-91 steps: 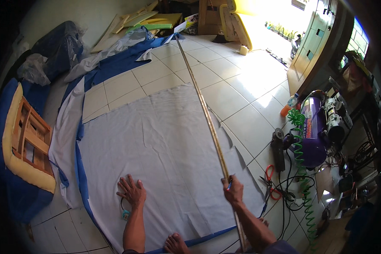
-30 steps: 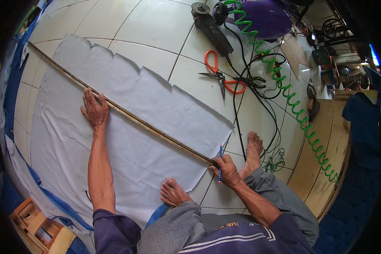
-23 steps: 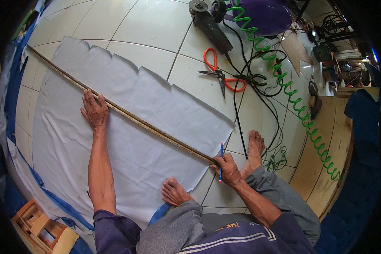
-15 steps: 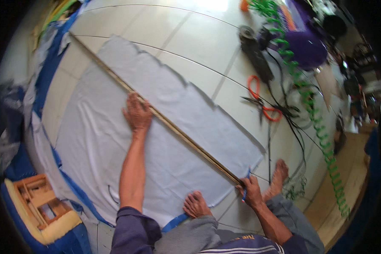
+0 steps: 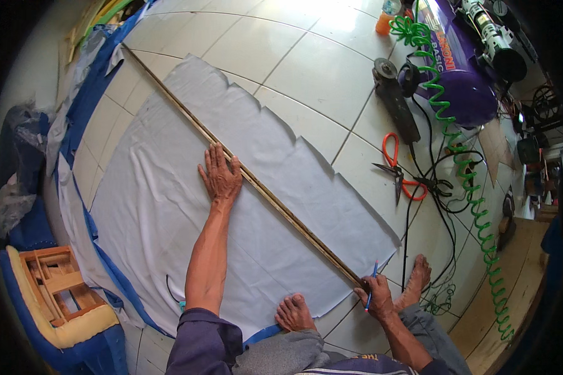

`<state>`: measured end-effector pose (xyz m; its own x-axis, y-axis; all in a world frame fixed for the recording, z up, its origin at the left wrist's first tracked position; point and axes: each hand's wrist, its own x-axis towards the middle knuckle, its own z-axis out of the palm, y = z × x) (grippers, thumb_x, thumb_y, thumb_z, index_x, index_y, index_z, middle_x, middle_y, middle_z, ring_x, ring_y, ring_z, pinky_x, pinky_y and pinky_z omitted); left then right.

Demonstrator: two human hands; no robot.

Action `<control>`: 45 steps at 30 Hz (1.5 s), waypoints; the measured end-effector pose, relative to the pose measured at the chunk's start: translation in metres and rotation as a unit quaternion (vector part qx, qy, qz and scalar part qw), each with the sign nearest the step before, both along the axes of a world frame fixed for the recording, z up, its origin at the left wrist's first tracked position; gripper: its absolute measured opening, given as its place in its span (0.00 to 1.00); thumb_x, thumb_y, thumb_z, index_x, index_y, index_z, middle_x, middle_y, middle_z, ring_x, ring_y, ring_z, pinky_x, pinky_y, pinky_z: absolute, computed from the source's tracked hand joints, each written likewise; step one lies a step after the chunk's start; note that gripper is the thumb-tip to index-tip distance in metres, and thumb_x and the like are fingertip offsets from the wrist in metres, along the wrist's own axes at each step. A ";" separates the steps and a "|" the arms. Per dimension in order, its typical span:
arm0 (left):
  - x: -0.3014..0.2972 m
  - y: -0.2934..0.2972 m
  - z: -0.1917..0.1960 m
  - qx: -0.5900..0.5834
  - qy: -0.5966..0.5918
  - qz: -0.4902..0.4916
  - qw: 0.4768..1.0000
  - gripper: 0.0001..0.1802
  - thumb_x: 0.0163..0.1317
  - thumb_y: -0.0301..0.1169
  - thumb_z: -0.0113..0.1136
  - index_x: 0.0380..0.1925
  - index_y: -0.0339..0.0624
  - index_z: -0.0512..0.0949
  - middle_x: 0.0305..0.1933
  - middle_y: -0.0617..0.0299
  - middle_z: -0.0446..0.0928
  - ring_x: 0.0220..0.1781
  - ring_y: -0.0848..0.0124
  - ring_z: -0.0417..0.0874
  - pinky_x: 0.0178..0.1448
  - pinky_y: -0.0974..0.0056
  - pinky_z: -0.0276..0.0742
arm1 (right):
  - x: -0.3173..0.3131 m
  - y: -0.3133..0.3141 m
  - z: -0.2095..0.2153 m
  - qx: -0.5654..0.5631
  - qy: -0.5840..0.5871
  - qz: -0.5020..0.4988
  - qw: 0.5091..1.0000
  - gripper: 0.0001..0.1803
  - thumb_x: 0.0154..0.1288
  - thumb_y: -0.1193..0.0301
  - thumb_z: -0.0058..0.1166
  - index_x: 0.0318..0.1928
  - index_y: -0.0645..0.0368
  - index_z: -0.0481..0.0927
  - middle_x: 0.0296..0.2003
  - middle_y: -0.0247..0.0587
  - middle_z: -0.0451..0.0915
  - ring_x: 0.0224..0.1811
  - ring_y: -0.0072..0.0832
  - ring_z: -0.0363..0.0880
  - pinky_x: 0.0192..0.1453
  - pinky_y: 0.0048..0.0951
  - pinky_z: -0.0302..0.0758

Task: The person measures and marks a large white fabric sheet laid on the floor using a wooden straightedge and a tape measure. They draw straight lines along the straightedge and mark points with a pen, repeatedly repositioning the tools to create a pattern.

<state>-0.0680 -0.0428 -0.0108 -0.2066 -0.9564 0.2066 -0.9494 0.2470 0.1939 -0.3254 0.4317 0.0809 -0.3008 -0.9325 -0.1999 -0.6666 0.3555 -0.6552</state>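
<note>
Left hand (image 5: 220,176), fingers spread, pins long wooden straightedge (image 5: 244,175) on pale grey fabric sheet (image 5: 169,219); right hand (image 5: 374,297) grips blue pen (image 5: 371,289).

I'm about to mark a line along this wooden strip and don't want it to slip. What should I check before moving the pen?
1. Left hand pressing the wooden strip flat onto the cloth: ok.
2. Right hand holding the blue pen at the strip's near end: ok.
3. White cloth smooth under the strip: ok, no big folds visible.
4. Pen tip touching the cloth: cannot tell.
5. Strip's far end on the cloth: not ok, it runs past the edge.
6. Bare foot clear of the strip: ok.
</note>
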 end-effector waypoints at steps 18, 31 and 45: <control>-0.003 0.001 -0.001 0.018 -0.032 0.012 0.999 0.36 0.79 0.50 0.42 0.81 0.48 0.57 0.86 0.57 0.54 0.87 0.57 0.53 0.85 0.35 0.41 | -0.023 -0.133 0.044 0.261 -0.015 0.122 0.958 0.14 0.67 0.62 0.57 0.38 0.61 0.82 0.26 0.61 0.82 0.33 0.60 0.84 0.41 0.54 0.80; -0.006 0.005 0.024 0.071 -0.030 -0.012 0.997 0.38 0.76 0.51 0.43 0.78 0.38 0.59 0.83 0.46 0.57 0.85 0.47 0.54 0.81 0.28 0.44 | 0.100 -0.583 -0.036 -0.191 -0.047 0.308 0.931 0.10 0.69 0.68 0.56 0.40 0.64 0.75 0.25 0.59 0.81 0.29 0.59 0.81 0.35 0.54 0.77; -0.001 0.003 0.027 0.078 0.031 -0.026 0.996 0.36 0.78 0.53 0.40 0.79 0.46 0.59 0.82 0.48 0.60 0.83 0.48 0.59 0.81 0.25 0.45 | 0.220 -0.884 -0.045 -0.307 -0.077 0.255 0.914 0.17 0.75 0.62 0.51 0.35 0.64 0.79 0.30 0.61 0.81 0.34 0.59 0.82 0.39 0.52 0.77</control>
